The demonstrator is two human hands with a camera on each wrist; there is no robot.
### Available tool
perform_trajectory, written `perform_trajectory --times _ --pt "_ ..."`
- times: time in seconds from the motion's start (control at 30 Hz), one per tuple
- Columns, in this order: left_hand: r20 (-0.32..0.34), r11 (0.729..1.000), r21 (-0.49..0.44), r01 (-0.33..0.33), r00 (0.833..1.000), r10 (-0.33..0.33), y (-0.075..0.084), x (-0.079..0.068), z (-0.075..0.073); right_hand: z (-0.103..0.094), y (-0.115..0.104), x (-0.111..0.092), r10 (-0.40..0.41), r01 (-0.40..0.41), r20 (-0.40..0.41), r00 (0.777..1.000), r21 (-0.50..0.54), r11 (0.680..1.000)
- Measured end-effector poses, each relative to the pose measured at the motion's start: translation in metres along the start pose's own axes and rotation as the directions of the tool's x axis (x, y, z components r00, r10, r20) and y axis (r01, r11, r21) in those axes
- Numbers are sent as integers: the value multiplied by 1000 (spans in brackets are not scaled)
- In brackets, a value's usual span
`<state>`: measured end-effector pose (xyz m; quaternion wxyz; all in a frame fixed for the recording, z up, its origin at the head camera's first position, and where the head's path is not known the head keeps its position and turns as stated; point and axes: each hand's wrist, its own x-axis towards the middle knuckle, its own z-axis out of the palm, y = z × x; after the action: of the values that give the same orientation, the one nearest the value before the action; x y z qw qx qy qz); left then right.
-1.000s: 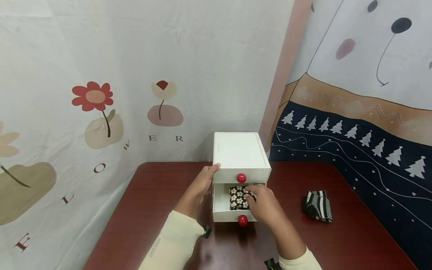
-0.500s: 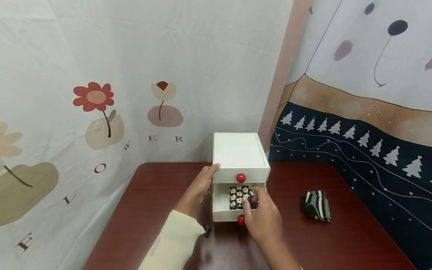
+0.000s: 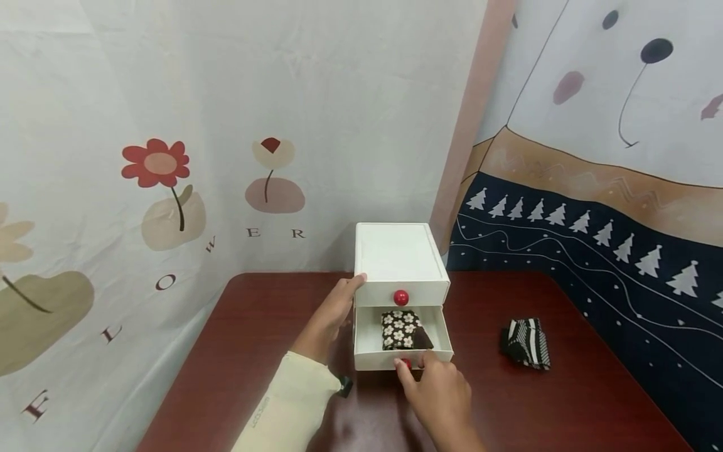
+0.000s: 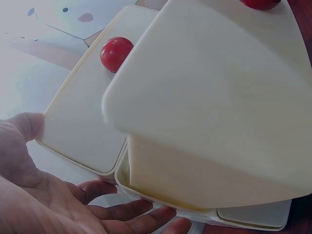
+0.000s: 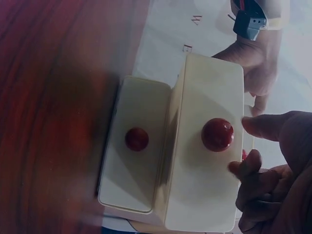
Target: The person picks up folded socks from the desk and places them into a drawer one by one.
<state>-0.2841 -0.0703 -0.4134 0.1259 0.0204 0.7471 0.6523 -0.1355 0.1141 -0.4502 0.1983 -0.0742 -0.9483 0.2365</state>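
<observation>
A white drawer cabinet with red knobs stands at the back of the table. My left hand rests on its left side, thumb on the front edge and fingers stretched along the side in the left wrist view. Below the top drawer, one drawer is pulled out. A folded black cloth with white flowers lies in it, a plain dark piece at its right corner. My right hand is at that drawer's front, thumb by the red knob. In the right wrist view its thumb and bent fingers are at the front's upper edge.
A folded black-and-white striped cloth lies on the dark red table to the right. Beneath the pulled-out drawer, another drawer with a red knob is closed. A printed cloth backdrop hangs right behind the cabinet.
My right hand has come away from the flowered cloth in the drawer and moved down to the drawer's front knob. The left hand stays at the cabinet's side.
</observation>
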Motion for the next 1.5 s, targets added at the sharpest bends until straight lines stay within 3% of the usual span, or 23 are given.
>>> perform_trajectory --times 0.4,0.8,1.2,1.5 --pt "-63 1000 20 24 998 -22 -5 -2 3 10 0 -2 -61 65 74 995 -53 996" --pt "-17 999 -26 -18 1000 18 -4 0 1 16 -5 10 -74 75 24 997 -28 997" --pt "-1 1000 -4 -6 1000 6 -2 -1 0 33 -5 28 -59 58 -25 998 -5 998" --pt "-51 999 -24 32 998 -34 -4 -1 2 48 -2 40 -65 67 -86 994 23 997"
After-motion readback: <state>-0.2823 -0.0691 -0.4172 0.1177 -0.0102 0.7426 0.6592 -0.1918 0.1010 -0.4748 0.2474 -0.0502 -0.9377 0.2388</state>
